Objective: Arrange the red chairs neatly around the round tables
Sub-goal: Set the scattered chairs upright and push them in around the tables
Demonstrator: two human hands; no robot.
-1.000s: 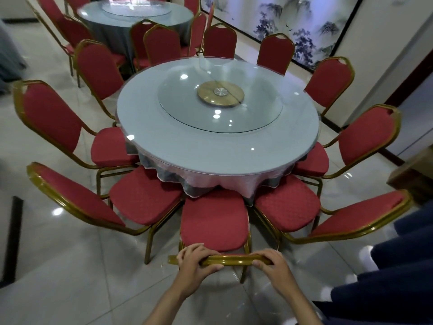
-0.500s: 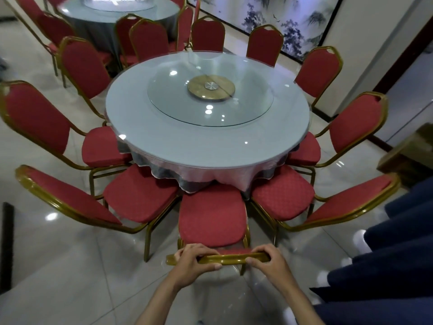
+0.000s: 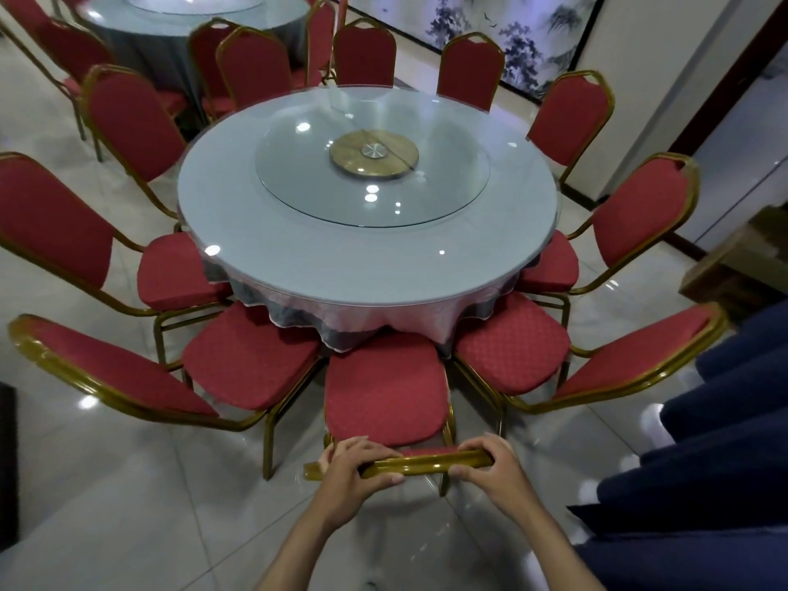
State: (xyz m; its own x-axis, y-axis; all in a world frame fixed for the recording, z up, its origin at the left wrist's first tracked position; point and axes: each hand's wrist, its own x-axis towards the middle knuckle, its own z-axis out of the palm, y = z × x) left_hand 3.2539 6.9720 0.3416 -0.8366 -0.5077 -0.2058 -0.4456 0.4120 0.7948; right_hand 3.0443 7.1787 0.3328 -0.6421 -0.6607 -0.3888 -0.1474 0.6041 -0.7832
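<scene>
Beside the round table [image 3: 366, 249], left hand [image 3: 354, 473] and right hand [image 3: 490, 469] grip the nearest chair's top rail [image 3: 426, 462].

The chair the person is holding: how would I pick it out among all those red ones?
Start at the big round table with the glass turntable. Along its nearest edge, find the chair whose seat points straight under the tablecloth. Only this one has a left hand and a right hand gripping its gold top rail.
</scene>
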